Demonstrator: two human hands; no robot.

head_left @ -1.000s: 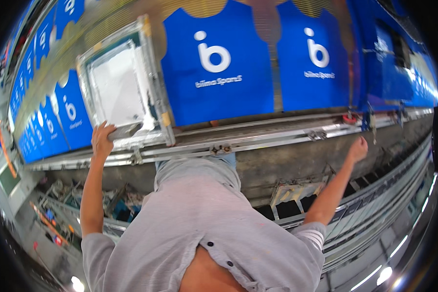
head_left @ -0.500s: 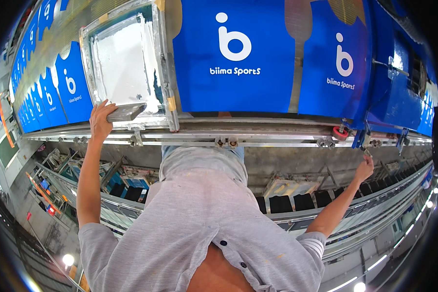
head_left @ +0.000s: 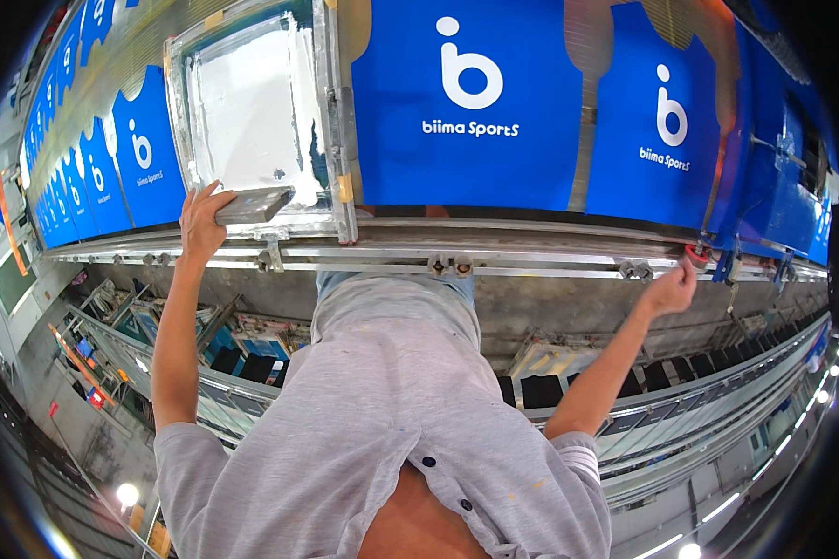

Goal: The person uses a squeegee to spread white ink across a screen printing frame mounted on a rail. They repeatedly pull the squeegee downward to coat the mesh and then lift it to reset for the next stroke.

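My left hand (head_left: 202,224) is at the near left corner of a screen-printing frame (head_left: 341,186). Its fingers close over the end of a grey squeegee (head_left: 254,206), which lies across the frame's near end. White ink (head_left: 242,102) covers much of the mesh inside. Far to the right, my right hand (head_left: 671,287) is closed at the table's near edge. Its fingertips are at a red round piece (head_left: 696,254) and partly cover it. Beside the frame lies a blue shirt panel (head_left: 475,168) with a white printed design.
Another printed blue panel (head_left: 653,177) lies to the right, and more blue panels (head_left: 144,158) line the table at left. A metal rail (head_left: 531,268) with clamps runs along the near edge. Behind me stands a rack (head_left: 662,410) with black pieces on it.
My right hand has moved left and up, from hanging blue and metal parts to the red piece. The red piece sits farther right. My left hand keeps its place on the squeegee; the view shifts slightly.
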